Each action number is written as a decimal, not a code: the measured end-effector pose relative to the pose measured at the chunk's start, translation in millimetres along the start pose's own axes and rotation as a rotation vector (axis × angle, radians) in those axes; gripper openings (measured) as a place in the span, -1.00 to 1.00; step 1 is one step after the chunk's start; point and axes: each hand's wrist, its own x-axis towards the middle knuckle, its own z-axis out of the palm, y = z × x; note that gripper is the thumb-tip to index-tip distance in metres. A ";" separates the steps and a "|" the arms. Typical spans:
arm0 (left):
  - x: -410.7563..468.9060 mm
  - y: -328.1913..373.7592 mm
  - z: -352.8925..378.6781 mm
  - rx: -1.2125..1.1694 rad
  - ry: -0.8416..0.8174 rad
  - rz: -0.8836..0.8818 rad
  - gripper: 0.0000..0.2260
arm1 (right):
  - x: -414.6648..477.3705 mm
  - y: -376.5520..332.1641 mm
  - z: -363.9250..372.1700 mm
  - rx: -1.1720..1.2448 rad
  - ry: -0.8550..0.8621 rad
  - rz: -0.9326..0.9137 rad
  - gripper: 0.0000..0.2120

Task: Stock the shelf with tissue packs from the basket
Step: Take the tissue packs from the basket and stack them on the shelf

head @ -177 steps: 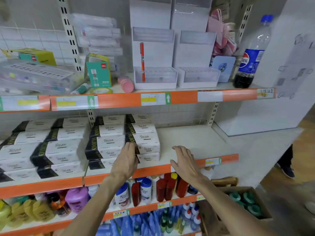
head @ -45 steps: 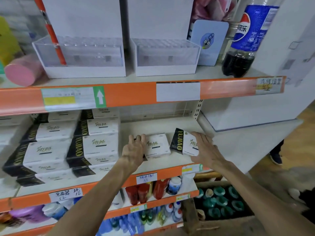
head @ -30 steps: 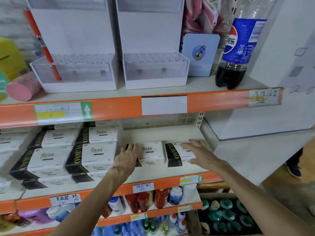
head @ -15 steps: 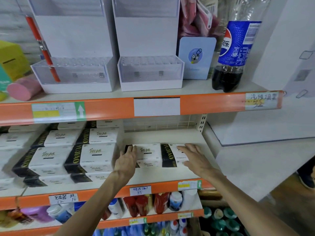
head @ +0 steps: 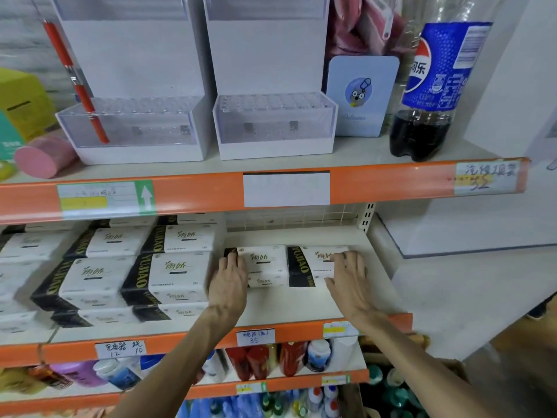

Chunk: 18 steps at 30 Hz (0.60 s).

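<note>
The left tissue pack [head: 266, 263] and right tissue pack [head: 313, 267] lay touching, mid-frame on the middle shelf [head: 301, 315]. My left hand [head: 229, 285] pressed straight-fingered on the first; my right hand [head: 349, 282] lay spread on the second. Stacked packs [head: 168, 276] crowded just left. At upper right stood a cola bottle [head: 434, 86], its top cut off.

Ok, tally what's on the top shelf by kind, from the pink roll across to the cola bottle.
pink roll: 1
red pen: 1
white display stands: 2
blue card: 1
cola bottle: 1
Total: 6
The pink packets behind the card are too jumbled to count, so they are left out.
</note>
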 end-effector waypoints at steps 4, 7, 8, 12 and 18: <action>-16.1 -7.9 15.4 -0.053 -0.005 0.075 -0.52 | -30.4 -4.6 15.9 -0.069 0.105 -0.117 -0.55; -17.7 -9.5 19.7 -0.077 -0.005 0.104 -0.46 | -29.9 -9.1 18.8 -0.057 0.060 -0.144 -0.45; -14.8 -8.5 19.1 -0.072 -0.011 0.101 -0.47 | -24.2 -11.8 18.7 -0.041 0.040 -0.127 -0.45; 4.4 -7.2 13.5 -0.057 -0.060 0.086 -0.48 | 3.1 -13.9 11.2 0.022 -0.113 -0.138 -0.39; 31.8 -9.3 7.1 -0.001 -0.128 0.086 -0.47 | 31.6 -17.8 3.9 0.047 -0.227 -0.135 -0.32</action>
